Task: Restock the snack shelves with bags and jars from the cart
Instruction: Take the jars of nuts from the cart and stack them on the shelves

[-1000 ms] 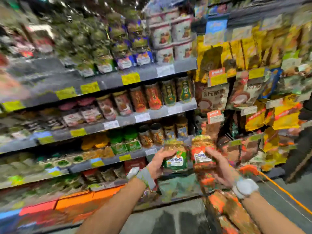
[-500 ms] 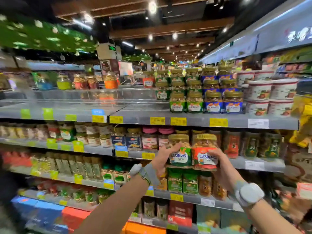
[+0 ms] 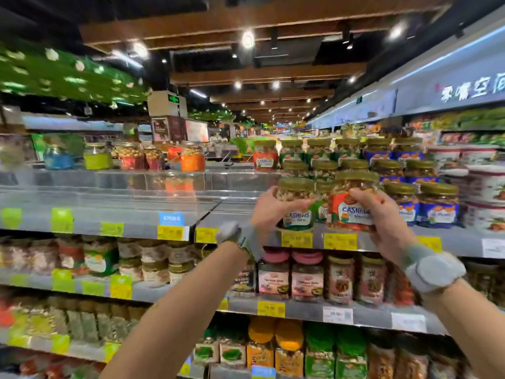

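Note:
My left hand (image 3: 269, 209) grips a green-label cashew jar (image 3: 297, 203) with a gold lid. My right hand (image 3: 382, 214) grips a red-label cashew jar (image 3: 348, 206), also gold-lidded. Both jars are held side by side at the front edge of the top shelf (image 3: 246, 220), just left of the stacked cashew jars (image 3: 355, 160). The jars' bases are level with the shelf lip; I cannot tell whether they touch it. The cart is out of view.
Blue-label jars (image 3: 437, 206) and white tubs (image 3: 486, 198) stand to the right on the top shelf. A bare stretch of that shelf (image 3: 109, 203) lies to the left. Lower shelves (image 3: 300, 310) hold several jars and bags. Assorted jars (image 3: 191, 157) stand behind.
Both hands have lifted the two jars from the lower shelves up to the top shelf's front edge, and my view has tilted upward.

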Action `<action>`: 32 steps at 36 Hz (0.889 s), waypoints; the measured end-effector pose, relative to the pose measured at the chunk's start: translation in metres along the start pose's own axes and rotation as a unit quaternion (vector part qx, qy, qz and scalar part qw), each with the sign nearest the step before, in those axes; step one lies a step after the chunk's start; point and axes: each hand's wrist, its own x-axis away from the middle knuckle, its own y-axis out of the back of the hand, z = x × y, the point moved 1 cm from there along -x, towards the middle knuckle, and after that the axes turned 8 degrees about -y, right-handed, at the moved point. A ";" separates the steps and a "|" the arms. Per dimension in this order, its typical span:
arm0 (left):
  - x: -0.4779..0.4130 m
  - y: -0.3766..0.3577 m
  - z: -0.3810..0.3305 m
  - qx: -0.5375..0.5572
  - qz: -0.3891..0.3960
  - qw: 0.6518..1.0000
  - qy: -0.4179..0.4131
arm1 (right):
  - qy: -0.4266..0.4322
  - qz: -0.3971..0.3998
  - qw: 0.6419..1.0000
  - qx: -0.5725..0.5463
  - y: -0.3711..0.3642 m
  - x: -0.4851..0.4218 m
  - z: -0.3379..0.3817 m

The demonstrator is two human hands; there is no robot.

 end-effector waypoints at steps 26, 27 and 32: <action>-0.116 -0.014 0.075 -0.256 0.030 0.965 -0.041 | 0.059 0.048 0.989 0.127 -0.041 -0.140 0.059; -0.116 -0.014 0.075 -0.259 0.021 0.965 -0.043 | 0.063 0.050 0.987 0.140 -0.044 -0.145 0.059; -0.117 -0.017 0.078 -0.242 0.006 0.968 -0.071 | 0.079 0.060 0.973 0.208 -0.057 -0.165 0.059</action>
